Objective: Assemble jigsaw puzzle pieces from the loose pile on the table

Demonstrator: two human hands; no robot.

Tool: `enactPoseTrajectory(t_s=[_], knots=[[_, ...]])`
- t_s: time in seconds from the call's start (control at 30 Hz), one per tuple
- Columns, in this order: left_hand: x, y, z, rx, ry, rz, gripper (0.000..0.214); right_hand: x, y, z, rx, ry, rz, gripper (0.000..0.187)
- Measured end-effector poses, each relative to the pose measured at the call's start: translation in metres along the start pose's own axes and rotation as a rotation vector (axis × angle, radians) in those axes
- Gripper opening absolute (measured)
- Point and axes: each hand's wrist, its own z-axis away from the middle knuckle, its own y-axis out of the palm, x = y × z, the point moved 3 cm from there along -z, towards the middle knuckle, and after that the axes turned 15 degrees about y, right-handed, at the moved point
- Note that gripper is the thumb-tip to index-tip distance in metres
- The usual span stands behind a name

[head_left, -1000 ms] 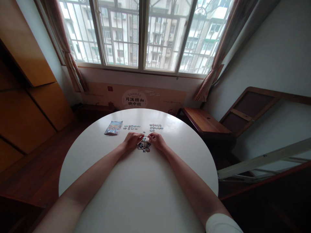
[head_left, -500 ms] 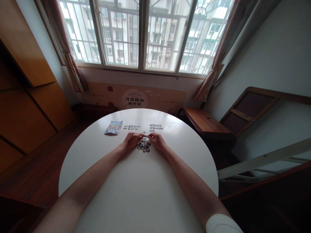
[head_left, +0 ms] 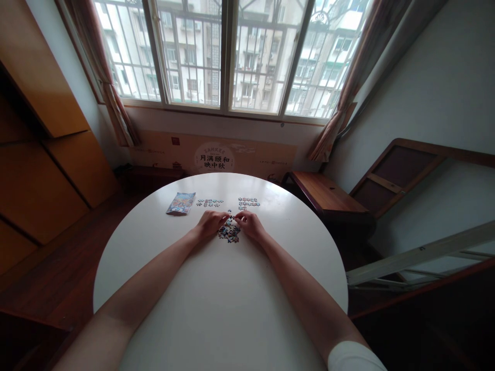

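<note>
My left hand (head_left: 212,221) and my right hand (head_left: 251,223) face each other over the far half of the table. Thumb and fingertips of each are pinched together around small jigsaw pieces (head_left: 232,217) between them; their exact shapes are too small to make out. Just below the fingertips lies a heap of mixed jigsaw pieces (head_left: 229,234), partly covered by the left hand. Beyond the hands, loose pieces lie in rows, one group of pieces (head_left: 211,201) to the left and another group of pieces (head_left: 248,200) to the right.
A colourful printed packet (head_left: 181,203) lies left of the rows on the round white table (head_left: 216,309). A wooden bench (head_left: 325,190) stands beyond the table's right edge. Behind are a printed cardboard panel (head_left: 251,152) and a barred window (head_left: 193,56); wooden cabinets (head_left: 62,165) stand left.
</note>
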Motion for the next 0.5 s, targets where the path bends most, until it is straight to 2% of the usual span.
enactPoseTrajectory(t_s=[0.5], knots=[[0.0008, 0.0019, -0.0011, 0.053, -0.038, 0.009, 0.029, -0.0011, 0.001, -0.0001, -0.035, -0.021, 0.037, 0.007]])
